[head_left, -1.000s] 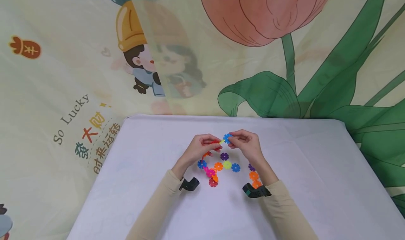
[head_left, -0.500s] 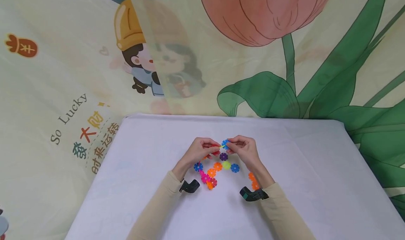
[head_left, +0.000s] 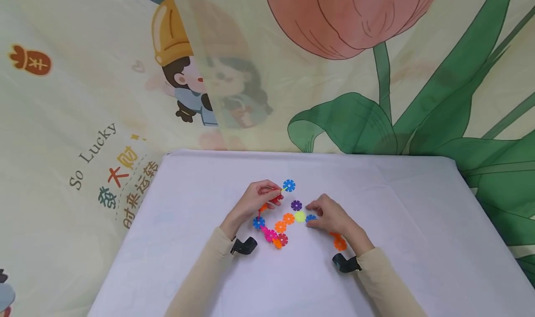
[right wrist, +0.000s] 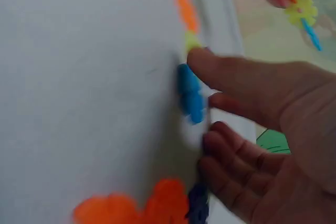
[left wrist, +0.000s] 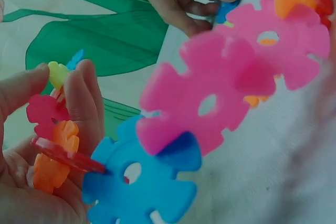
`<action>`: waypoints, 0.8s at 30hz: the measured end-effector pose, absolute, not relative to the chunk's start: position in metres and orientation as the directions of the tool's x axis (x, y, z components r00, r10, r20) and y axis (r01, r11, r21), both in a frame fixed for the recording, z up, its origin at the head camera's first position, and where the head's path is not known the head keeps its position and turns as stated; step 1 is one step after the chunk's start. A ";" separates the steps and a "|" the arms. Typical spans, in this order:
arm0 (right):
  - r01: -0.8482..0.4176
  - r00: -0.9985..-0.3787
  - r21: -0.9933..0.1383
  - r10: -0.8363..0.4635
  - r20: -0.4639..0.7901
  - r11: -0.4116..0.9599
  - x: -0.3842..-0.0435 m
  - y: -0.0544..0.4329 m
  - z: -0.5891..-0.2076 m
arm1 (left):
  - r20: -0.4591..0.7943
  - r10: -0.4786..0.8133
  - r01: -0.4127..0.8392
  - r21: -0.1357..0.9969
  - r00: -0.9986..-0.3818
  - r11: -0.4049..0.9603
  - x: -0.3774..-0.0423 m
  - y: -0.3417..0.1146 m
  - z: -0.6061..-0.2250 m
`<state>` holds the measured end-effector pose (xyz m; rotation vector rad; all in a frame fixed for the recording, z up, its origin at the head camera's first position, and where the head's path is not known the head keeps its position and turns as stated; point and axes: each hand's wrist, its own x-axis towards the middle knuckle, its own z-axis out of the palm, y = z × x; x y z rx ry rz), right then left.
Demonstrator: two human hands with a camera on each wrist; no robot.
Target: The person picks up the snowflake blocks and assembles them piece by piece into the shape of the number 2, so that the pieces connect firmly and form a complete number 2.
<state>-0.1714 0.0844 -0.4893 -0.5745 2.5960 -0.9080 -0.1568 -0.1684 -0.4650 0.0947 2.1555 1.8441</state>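
Observation:
My left hand holds up a chain of slotted plastic flower discs, pinching a yellow-green disc between thumb and finger. A blue disc sticks out past those fingertips at the chain's upper end. From the palm the chain runs down through red and orange discs to another blue disc, then pink discs. My right hand is low over the table, fingers bent and apart, thumb tip right at a blue disc. Nothing shows gripped between its fingers.
On the white tablecloth lie a purple disc, a yellow-green disc and orange discs. More orange discs lie under my right forearm, with a dark purple one beside them. A printed curtain hangs behind the table.
My right hand has let go of the blue disc at the chain's end and moved down and right to the blue disc on the table. My left hand has shifted slightly left with the chain.

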 end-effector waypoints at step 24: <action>-0.176 -0.954 -0.972 -0.272 0.128 0.158 -0.164 0.026 -0.478 | -0.152 0.302 -0.125 0.986 -0.941 0.109 -0.146 -0.186 -0.472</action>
